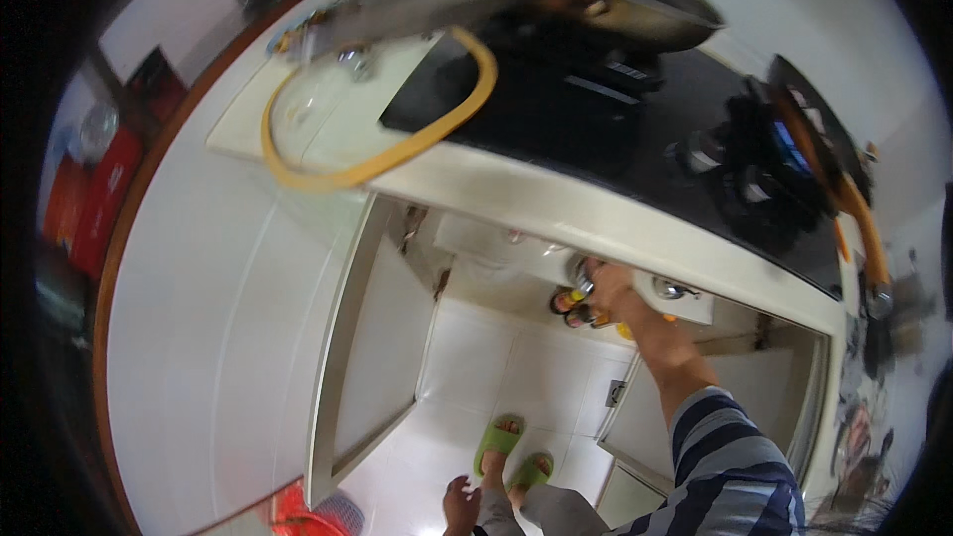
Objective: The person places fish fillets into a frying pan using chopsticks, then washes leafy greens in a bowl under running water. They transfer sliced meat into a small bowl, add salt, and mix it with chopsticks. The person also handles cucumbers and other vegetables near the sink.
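My right hand [612, 289] reaches into the open cabinet below the stove, at a group of bottles [566, 299] with dark and yellow caps. Its fingers lie against something pale or metallic at the back; blur and the counter edge hide whether they close on it. Low in the view, my left hand [461, 502] hangs near my knee, holding nothing, with its fingers loosely curled apart. Above the cabinet, a wok [640, 11] stands on the black gas cooktop [536, 119]. A yellow rim [380, 164], of what seems a transparent lid or bowl, shows at the cooktop's left.
Open cabinet doors [387, 335] flank my reach. Another pan with a wooden handle [864, 223] sits at the cooktop's right. A red plastic basket [305, 514] stands on the floor at lower left, and green slippers [500, 441] are on my feet.
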